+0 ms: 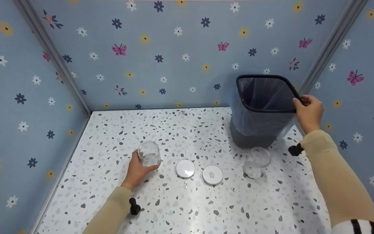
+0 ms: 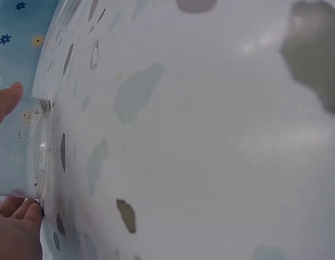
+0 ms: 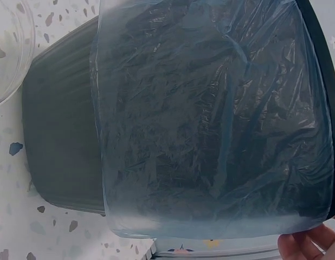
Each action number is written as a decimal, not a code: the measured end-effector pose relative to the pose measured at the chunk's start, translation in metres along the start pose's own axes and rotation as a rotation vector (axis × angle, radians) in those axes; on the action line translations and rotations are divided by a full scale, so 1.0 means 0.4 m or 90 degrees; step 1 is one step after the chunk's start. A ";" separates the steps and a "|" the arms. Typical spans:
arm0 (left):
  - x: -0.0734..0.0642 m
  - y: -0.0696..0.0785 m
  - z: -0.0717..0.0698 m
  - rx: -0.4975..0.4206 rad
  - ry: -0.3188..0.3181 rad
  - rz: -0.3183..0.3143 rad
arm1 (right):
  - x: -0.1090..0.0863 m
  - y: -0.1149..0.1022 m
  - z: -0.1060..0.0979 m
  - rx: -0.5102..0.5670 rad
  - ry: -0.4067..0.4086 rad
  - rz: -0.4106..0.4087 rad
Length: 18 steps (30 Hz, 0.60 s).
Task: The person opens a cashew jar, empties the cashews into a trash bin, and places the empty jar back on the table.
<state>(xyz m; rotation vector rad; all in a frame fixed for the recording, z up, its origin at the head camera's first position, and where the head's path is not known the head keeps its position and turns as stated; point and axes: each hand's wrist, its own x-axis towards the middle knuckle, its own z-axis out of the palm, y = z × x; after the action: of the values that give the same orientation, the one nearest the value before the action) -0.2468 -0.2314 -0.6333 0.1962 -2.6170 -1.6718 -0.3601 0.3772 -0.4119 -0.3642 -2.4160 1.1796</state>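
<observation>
My left hand grips a clear jar by its sides, thumb on one side and fingers on the other. The jar stands upright at the tabletop, and small dark specks show inside near its base in the left wrist view. At the back right, my right hand holds the black rim of a dark trash bin. A thin bluish bag lines the bin and hangs over its outside. In the right wrist view the fingertips curl at the rim beside the bag.
Two round white lids, a left one and a right one, lie between the hands. A second clear jar stands in front of the bin. Flowered blue panels enclose the speckled white table at the back and sides.
</observation>
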 end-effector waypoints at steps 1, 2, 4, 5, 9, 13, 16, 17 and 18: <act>0.000 0.002 -0.002 -0.002 -0.004 -0.001 | 0.001 0.000 -0.001 -0.001 -0.001 0.002; 0.001 0.005 -0.004 -0.001 -0.008 -0.002 | 0.001 -0.001 -0.004 -0.001 0.000 0.005; 0.004 0.010 -0.009 -0.001 -0.015 -0.005 | 0.000 -0.002 -0.008 -0.001 0.004 0.011; 0.006 0.012 -0.012 0.002 -0.018 -0.005 | 0.000 -0.003 -0.010 -0.001 0.005 0.014; 0.007 0.025 -0.024 0.019 -0.032 -0.003 | -0.001 -0.007 -0.012 0.001 0.010 0.012; 0.005 0.041 -0.041 0.036 -0.042 0.006 | -0.001 -0.016 -0.013 0.004 0.010 -0.007; 0.007 0.054 -0.054 0.043 -0.047 0.015 | -0.001 -0.028 -0.015 0.003 0.016 -0.019; 0.008 0.058 -0.058 0.046 -0.050 0.020 | -0.001 -0.032 -0.016 0.003 0.018 -0.022; 0.009 0.062 -0.062 0.048 -0.052 0.025 | -0.001 -0.037 -0.016 0.002 0.021 -0.025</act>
<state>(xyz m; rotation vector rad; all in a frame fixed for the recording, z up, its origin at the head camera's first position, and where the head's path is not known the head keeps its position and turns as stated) -0.2503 -0.2440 -0.6004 0.0792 -2.7265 -1.6030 -0.3572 0.3725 -0.3968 -0.3311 -2.3817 1.1506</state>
